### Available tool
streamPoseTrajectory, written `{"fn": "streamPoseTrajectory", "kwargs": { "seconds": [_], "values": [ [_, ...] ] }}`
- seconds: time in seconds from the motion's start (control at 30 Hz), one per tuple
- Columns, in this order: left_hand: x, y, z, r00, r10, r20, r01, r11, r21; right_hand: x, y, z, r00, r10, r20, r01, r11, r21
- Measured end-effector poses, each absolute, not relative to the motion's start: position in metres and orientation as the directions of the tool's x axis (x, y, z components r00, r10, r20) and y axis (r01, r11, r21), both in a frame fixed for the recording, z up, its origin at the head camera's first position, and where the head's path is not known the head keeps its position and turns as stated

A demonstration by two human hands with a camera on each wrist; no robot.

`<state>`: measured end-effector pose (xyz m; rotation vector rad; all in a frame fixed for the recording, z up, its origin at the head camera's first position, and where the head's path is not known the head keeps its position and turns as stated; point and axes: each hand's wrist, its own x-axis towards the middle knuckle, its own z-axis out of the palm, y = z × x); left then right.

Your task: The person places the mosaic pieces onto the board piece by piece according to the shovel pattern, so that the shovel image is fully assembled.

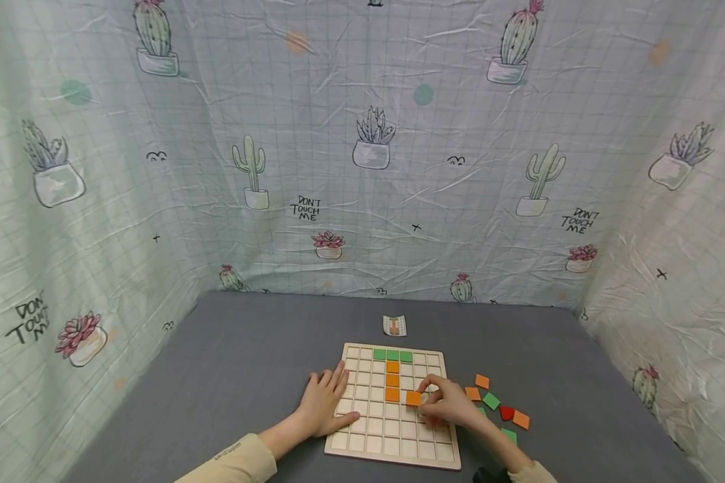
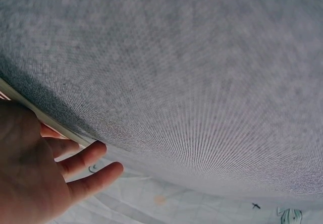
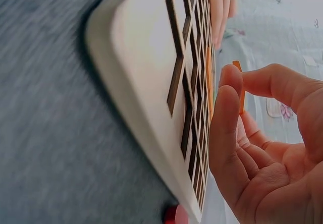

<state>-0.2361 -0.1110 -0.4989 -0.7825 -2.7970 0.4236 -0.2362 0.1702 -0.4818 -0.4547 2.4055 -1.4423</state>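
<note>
A pale wooden grid board [image 1: 374, 444] lies on the grey cloth. Three green square tiles [image 1: 393, 355] fill cells in its top row, and three orange tiles [image 1: 393, 380] run down a column beneath the middle one. My left hand [image 1: 323, 404] rests on the board's left edge with fingers spread and straight. Between thumb and fingers my right hand [image 1: 450, 404] pinches an orange square tile [image 1: 413, 398], just right of the lowest orange tile in the column. In the right wrist view the pinched tile [image 3: 243, 100] appears edge-on, apart from the board's surface.
Right of the board lie several loose tiles: orange [image 1: 521, 420], green [image 1: 491, 401] and a red one [image 1: 506, 412]. A small picture card [image 1: 395, 326] lies behind the board. A cactus-print curtain [image 1: 362, 228] surrounds the table at the back and sides.
</note>
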Motion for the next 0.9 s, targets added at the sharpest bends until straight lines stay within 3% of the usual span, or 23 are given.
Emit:
{"fn": "streamPoseTrajectory", "kwargs": {
  "seconds": [0.9],
  "values": [
    [-0.236,-0.110,-0.500,-0.840,0.527,0.126,0.463,0.819,-0.339,-0.238,0.140,-0.482,-0.862,-0.495,-0.107,-0.142,0.439,-0.887]
  ]
}}
